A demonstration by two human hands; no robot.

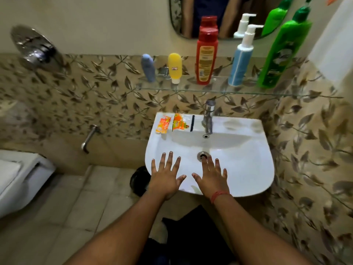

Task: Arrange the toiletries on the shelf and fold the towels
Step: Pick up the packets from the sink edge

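Five toiletries stand in a row on the glass shelf (191, 89): a blue tube (148, 67), a yellow tube (175, 66), a red bottle (206, 56), a pump bottle (241, 62) and a green bottle (278, 58). Two orange sachets (172, 123) lie on the washbasin (248, 169) rim, left of the tap (208, 116). The left hand (165, 177) and right hand (211, 178) hover flat above the basin, fingers spread, holding nothing. Likely next: pinch each sachet by its edge and lift well clear of the shelf lip. No towels are visible.

The green bottle (280, 54) has its cap cut off by the top edge. Labels on the red bottle (206, 54) are too blurred to read. A white toilet (21, 176) runs off the left edge. The dark round object (138, 181) beneath the basin (248, 169), possibly a bin, is mostly hidden.
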